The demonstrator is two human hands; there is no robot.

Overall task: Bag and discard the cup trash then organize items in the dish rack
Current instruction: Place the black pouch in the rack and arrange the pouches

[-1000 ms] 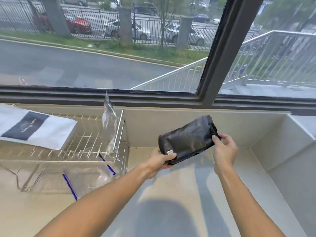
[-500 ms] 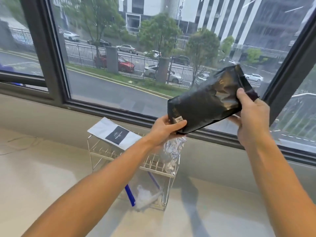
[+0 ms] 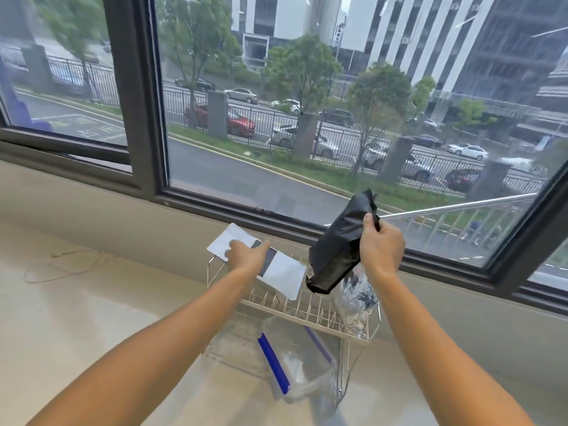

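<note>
A two-tier wire dish rack (image 3: 307,312) stands on the pale counter below the window. Across its top tier lies a white pouch with a dark label (image 3: 285,272). My left hand (image 3: 246,256) rests on that pouch, fingers laid over it. My right hand (image 3: 381,245) grips a black pouch (image 3: 335,250) near its top, holding it upright and tilted above the rack's right side. A crinkled clear bag (image 3: 356,299) stands in the rack's right end. A clear zip bag with blue strips (image 3: 292,367) sits in the lower tier.
The dark window frame (image 3: 144,96) and its sill run behind the rack. A thin cord (image 3: 61,265) lies looped on the counter (image 3: 76,318) at the left. Pale counter surface spreads out left of the rack.
My left hand has let go of the black pouch and moved down onto the white pouch. My right hand alone now holds the black pouch, turned more upright and lower over the rack.
</note>
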